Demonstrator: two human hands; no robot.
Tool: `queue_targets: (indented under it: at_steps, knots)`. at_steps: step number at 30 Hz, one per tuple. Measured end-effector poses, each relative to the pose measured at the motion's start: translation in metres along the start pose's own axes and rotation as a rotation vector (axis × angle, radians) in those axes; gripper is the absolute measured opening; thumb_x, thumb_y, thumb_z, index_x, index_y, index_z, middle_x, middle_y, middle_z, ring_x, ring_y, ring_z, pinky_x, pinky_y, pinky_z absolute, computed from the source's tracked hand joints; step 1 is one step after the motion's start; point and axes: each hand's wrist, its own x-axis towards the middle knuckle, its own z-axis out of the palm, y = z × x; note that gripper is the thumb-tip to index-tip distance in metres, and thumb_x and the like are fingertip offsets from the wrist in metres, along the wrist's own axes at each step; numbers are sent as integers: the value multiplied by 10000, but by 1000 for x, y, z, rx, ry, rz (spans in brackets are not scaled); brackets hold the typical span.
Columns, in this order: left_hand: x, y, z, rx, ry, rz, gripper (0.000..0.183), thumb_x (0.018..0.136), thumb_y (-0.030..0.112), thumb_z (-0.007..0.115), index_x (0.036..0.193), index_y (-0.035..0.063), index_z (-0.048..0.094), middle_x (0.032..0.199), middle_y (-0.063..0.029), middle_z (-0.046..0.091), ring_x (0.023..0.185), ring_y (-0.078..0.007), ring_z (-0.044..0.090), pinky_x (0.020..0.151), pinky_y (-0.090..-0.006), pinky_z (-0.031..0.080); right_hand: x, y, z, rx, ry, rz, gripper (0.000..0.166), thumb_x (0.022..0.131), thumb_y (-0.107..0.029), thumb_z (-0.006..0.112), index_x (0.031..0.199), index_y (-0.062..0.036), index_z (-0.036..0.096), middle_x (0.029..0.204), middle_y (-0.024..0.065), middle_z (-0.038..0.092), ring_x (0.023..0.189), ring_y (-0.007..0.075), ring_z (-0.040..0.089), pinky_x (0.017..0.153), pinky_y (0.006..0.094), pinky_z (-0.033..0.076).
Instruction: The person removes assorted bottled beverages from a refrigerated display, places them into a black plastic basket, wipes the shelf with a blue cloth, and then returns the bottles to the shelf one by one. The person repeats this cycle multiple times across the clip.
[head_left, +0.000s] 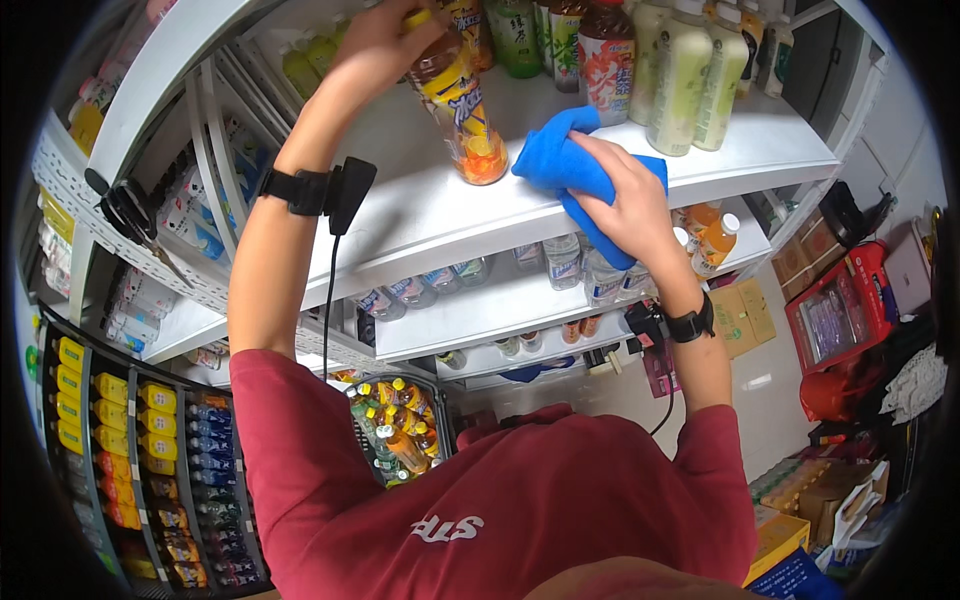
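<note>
My left hand (384, 41) grips a bottle of iced tea (465, 112) at its yellow cap and neck. The bottle's base is at the white metal shelf (420, 214), close to the front edge; whether it rests there or hangs just above I cannot tell. In my right hand (626, 195) is a bunched blue cloth (559, 154), held at the shelf's front edge just right of the bottle. Behind the cloth stands a red-labelled tea bottle (606, 64), with pale green drink bottles (673, 86) to its right.
Green tea bottles (517, 37) stand farther back. Clear water bottles (562, 262) and orange drinks (715, 244) occupy the shelf below. A basket (444, 420) full of bottles sits low beside me. Scissors (131, 214) hang on the left upright. Boxes (825, 495) lie at the lower right.
</note>
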Motion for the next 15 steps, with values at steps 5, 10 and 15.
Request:
queue_targets:
  at_steps: [5,10,15]
  knots:
    - [8,2,1,94,-69,30,504,949,459,695,1251,65,606,1038,-183,700,889,-264,685,799,-362,542,-1,-1,3,7,-2,-17,594,790,-164,733,1368,-116,604,1259,177,654,1099,388,641,947,449,517]
    - [-13,41,-9,233,-196,263,724,847,349,816,1414,53,476,1253,-240,629,1093,-349,671,903,-395,555,-2,1,0,9,7,-29,589,776,-162,726,1350,-99,613,1259,185,645,1095,375,630,945,449,496]
    - [-2,43,-5,238,-276,-14,877,760,259,884,1461,22,414,1305,-266,603,1176,-383,641,987,-442,527,-3,-3,-3,-6,-6,-9,585,758,-100,745,1330,-61,625,1261,210,658,1128,400,639,971,444,498]
